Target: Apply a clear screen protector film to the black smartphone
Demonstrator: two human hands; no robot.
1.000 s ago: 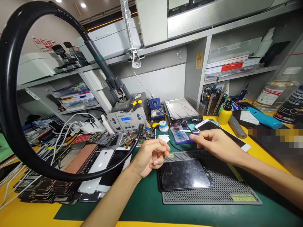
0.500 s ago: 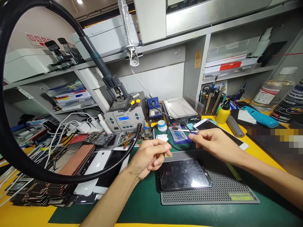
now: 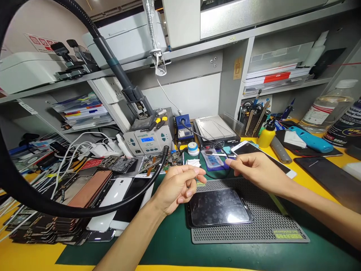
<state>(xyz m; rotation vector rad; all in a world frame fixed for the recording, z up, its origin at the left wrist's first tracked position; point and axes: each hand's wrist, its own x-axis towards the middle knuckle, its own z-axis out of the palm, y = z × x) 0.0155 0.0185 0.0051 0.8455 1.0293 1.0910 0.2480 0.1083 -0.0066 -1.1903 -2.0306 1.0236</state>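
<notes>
My left hand hovers over the left edge of a dark phone screen. Its fingers are curled and pressed together; anything between them is too small to make out. Higher and to the right, my right hand is pinched closed above the back of the grey perforated mat. What it pinches, if anything, cannot be made out either. The phone lies flat on that mat, its glossy surface smudged and reflecting light. Neither hand appears to touch it.
A black flexible hose loops across the left side. Behind stand a hot-air station, a flat heating plate and a yellow bottle. Stacked phone parts fill the left; a white phone lies by my right hand.
The view has shifted slightly. My left fingertips reach a little farther right, while my right hand stays nearly where it was. The phone on the mat has not moved.
</notes>
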